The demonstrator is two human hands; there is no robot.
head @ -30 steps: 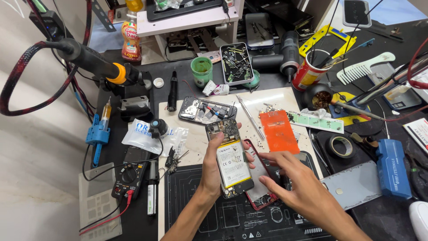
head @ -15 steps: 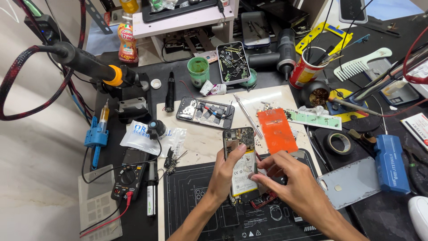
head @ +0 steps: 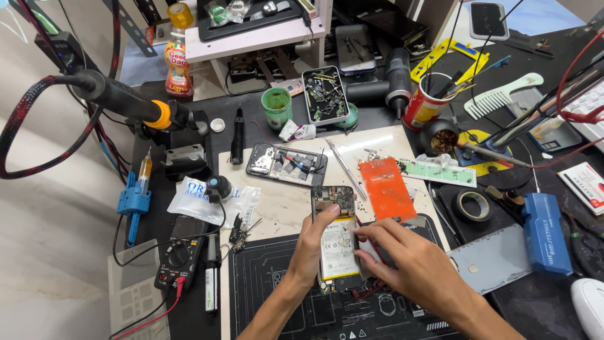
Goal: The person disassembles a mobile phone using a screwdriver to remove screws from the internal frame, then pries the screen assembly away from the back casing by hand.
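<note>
The opened phone [head: 336,242] is gripped by the left hand [head: 311,249]; its battery [head: 340,249] is pinched by the right hand [head: 402,264]. Battery could easily get bent or punctured if pried hard.

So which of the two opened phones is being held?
The near phone with the white battery, between both hands; the other phone lies untouched farther back on the mat.
</note>
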